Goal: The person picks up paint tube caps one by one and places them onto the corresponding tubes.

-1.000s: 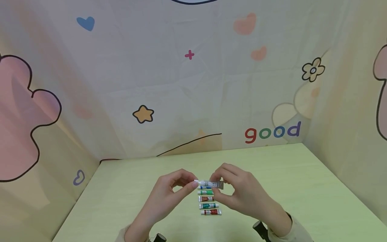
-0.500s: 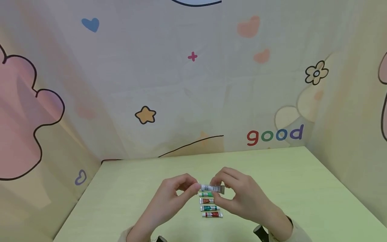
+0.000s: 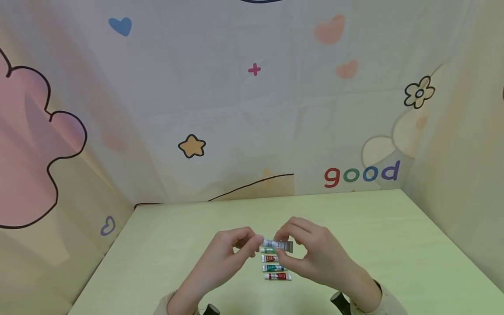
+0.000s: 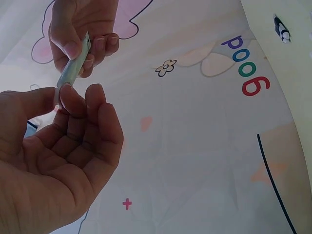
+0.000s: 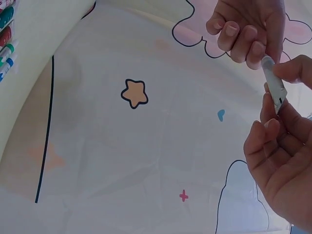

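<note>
A small pale paint tube point(image 3: 277, 245) is held crosswise between the two hands, above a row of tubes. My right hand point(image 3: 315, 247) grips its body near the flat crimped end, between thumb and fingers. At the other end, the left hand point(image 3: 232, 251) pinches the white cap point(image 4: 57, 97) between thumb and index finger; the head view hides the cap behind the fingertips. Beneath lie a green tube point(image 3: 267, 250), a brownish-red tube point(image 3: 270, 259), a teal tube point(image 3: 273, 267) and a red tube point(image 3: 278, 276). A blue-marked tube point(image 5: 6, 68) shows in the right wrist view.
The tubes lie in a column on a pale green table point(image 3: 177, 227). A printed cloth point(image 3: 252, 131) with hearts, a star and the word "good" hangs behind and at both sides of the table.
Both hands have lowered slightly with the paint tube, which now covers the blue tube in the head view. The left fingertips have closed over the white cap. The head view has shifted slightly.
</note>
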A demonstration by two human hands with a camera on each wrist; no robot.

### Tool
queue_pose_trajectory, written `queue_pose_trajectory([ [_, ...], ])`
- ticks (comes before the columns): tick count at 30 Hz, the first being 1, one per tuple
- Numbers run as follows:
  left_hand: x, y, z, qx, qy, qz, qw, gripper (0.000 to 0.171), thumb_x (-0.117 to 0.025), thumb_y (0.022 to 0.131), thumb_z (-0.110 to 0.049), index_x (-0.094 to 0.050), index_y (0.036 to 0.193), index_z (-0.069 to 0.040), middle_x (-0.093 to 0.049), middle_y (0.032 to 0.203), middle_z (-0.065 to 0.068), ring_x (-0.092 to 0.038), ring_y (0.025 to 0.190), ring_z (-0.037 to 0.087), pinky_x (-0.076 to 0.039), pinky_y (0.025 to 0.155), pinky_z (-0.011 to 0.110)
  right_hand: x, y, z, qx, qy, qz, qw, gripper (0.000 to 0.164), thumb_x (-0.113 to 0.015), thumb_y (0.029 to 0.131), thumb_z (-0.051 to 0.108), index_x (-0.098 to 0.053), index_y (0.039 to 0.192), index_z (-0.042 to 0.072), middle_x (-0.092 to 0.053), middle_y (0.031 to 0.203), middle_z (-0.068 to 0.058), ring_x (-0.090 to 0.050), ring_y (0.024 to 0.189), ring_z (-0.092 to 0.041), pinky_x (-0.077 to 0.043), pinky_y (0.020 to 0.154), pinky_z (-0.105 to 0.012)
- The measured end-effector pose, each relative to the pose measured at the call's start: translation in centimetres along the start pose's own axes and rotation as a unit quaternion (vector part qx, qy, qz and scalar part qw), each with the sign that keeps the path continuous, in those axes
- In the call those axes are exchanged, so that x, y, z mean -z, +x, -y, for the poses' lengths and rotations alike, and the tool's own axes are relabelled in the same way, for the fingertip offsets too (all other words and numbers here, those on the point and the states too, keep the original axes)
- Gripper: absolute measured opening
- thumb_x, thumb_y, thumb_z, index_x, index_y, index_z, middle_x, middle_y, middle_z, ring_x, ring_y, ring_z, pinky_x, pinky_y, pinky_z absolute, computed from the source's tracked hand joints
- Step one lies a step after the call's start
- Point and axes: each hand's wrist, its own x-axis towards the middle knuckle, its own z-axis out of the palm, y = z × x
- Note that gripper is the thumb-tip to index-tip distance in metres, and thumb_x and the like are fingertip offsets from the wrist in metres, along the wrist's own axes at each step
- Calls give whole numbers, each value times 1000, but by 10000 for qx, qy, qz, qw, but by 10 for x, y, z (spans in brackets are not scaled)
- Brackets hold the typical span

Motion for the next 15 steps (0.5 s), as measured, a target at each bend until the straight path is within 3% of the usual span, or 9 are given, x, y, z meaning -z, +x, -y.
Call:
queue_pose_trajectory([
  [15,2,-1,0,-39,61,114,9999,37,-55,103,-44,-63,76,-21,-63,74,-7,-60,71,11,-44,55,26,-2,1,1,138,-162,-11,9998,19,-76,80,9,-66,94,17,-61,90,12,-55,77,-1,-46,67,-12],
])
